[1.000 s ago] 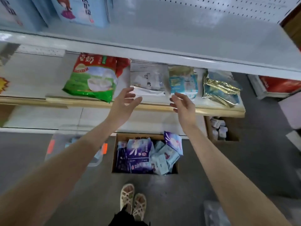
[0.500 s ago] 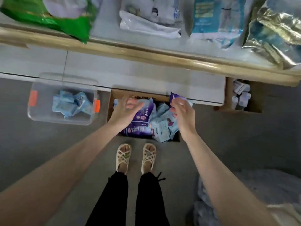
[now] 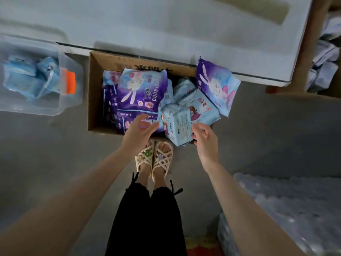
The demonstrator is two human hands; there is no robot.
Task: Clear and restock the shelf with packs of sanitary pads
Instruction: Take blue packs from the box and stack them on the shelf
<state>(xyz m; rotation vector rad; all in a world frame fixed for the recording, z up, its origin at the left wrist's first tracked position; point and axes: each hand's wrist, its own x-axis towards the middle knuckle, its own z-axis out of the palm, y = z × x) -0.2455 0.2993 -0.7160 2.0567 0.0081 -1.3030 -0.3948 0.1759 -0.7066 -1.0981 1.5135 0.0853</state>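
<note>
An open cardboard box (image 3: 96, 93) on the floor holds several packs of sanitary pads. Purple packs (image 3: 142, 89) with a rabbit print lie at its left, and another purple pack (image 3: 215, 84) leans on its right rim. A light blue pack (image 3: 176, 124) stands at the front right corner. My left hand (image 3: 140, 130) hovers over the purple packs, its fingers relaxed and holding nothing. My right hand (image 3: 204, 137) pinches the right edge of the light blue pack between curled fingers and thumb.
A clear plastic bin (image 3: 36, 80) with orange latches holds blue packs at the left. The white base of the shelf (image 3: 166, 30) runs across the top. Another box (image 3: 324, 58) of pale packs sits at the right. A wrapped bundle (image 3: 287, 215) lies at the lower right, my feet (image 3: 155, 159) by the box.
The view has dropped from the shelf to the floor box. Both hands came down from the shelf edge into the box, and my right hand has taken hold of the light blue pack.
</note>
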